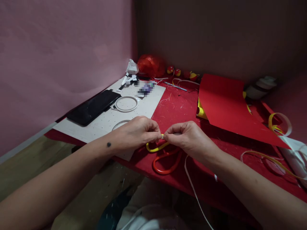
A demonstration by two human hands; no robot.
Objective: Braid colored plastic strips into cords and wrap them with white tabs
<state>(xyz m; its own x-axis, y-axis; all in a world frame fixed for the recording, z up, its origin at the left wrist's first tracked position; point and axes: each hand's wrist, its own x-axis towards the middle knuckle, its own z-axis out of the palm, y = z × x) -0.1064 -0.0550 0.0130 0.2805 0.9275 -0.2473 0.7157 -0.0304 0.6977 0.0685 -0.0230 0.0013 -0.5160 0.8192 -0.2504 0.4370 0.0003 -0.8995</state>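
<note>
My left hand [141,131] and my right hand [192,137] meet fingertip to fingertip above the front part of the table. Both are closed in a pinch on a small yellow-and-white strip [162,136], most of which the fingers hide. Just beneath them lie a yellow loop [155,149] and an orange-red loop [165,172], which look like scissor handles; the blades are not visible. A thin white strip [192,183] hangs from below my right hand over the table's front edge.
On the red tabletop [176,105] lies a white dotted board [146,110] with a black phone [93,107] and a ring-shaped coil [126,104]. A red sheet [223,102] leans at right near curled yellow strips [272,123]. Behind sit a red bag [151,65] and small red-yellow figures [177,72].
</note>
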